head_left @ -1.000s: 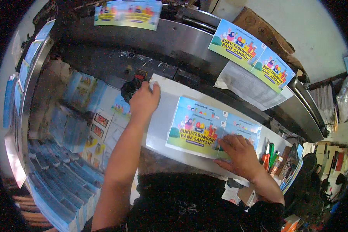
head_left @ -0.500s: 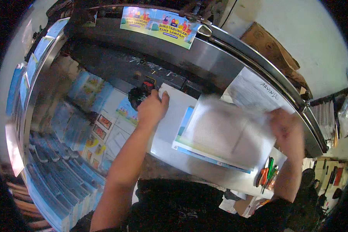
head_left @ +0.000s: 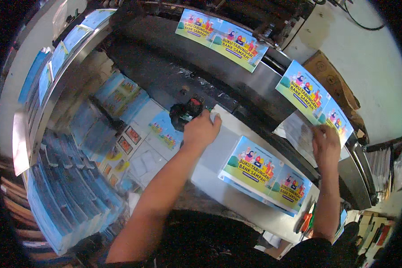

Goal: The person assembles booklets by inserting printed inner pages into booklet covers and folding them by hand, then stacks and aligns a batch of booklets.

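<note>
My left hand [head_left: 201,130] is at the far left corner of the white board [head_left: 206,166], its fingers bent beside a black lump with a red part [head_left: 183,115]. What those fingers close on is hidden. At the right, my right hand [head_left: 327,145] has its fingertips closed at the lower edge of a colourful printed sheet [head_left: 315,100], which leans on the metal ledge. Beside those fingers lies a whitish paper [head_left: 299,134], partly covered by the sheet. Another stack of matching printed sheets [head_left: 265,174] rests on the board between my forearms.
A similar printed sheet [head_left: 221,38] hangs on the dark metal panel ahead. Tall stacks of blue booklets [head_left: 71,201] stand at the lower left. Orange-handled pliers [head_left: 304,223] lie near my right forearm. A cardboard piece [head_left: 330,80] leans against the back wall.
The blurred white-backed sheet in my right hand has left the board and now leans on the right ledge, printed side showing. My left hand stays at the board's corner. The whole view has shifted.
</note>
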Demonstrator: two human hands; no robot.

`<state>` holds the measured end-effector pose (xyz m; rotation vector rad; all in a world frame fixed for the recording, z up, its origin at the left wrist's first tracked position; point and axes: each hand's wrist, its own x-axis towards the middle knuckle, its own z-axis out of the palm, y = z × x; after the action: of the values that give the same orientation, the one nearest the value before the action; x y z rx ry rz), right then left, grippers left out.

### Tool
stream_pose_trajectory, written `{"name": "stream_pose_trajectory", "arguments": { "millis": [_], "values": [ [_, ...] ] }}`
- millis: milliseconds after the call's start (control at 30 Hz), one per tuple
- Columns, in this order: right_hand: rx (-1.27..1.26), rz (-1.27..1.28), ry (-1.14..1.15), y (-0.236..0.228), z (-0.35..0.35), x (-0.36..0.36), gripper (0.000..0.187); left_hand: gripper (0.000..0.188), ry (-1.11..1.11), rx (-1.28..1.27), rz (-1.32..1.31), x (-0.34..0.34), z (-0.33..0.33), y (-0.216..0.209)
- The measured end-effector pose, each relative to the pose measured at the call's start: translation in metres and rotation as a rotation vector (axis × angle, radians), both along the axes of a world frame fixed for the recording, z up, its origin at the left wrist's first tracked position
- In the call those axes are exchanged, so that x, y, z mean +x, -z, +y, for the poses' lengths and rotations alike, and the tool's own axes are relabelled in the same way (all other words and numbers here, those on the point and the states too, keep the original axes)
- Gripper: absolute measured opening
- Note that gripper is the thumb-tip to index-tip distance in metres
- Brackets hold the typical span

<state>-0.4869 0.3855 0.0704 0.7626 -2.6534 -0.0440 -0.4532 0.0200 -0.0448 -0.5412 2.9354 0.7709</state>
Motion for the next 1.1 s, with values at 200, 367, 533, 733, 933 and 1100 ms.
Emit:
{"name": "stream_pose_trajectory", "arguments": {
  "millis": [200, 367, 533, 733, 933, 1100],
  "values": [
    [-0.017, -0.655, -0.066, 0.014, -0.031, 0.114, 0.054, 0.056, -0.023, 0.039, -0.033, 0.001, -0.003, -0.003],
    [0.014, -0.716, -0.065, 0.014, -0.042, 0.152, 0.064, 0.048, -0.008, 0.007, -0.001, -0.003, 0.003, -0.003],
    [0.04, -0.693, -0.029, 0.025, -0.041, 0.147, 0.062, 0.048, -0.022, 0.006, 0.011, -0.005, 0.005, -0.002],
    [-0.292, -0.808, -0.076, -0.007, -0.01, 0.107, 0.03, 0.047, -0.01, 0.002, 0.047, -0.006, 0.004, 0.005],
    [-0.346, -0.057, 0.119, -0.085, 0.044, 0.011, 0.024, 0.046, -0.036, -0.007, -0.032, -0.004, -0.001, -0.004],
    [0.03, 0.52, 0.091, -0.089, 0.038, -0.064, 0.04, 0.047, -0.034, -0.004, -0.019, -0.006, 0.0, -0.006]
  ]
}}
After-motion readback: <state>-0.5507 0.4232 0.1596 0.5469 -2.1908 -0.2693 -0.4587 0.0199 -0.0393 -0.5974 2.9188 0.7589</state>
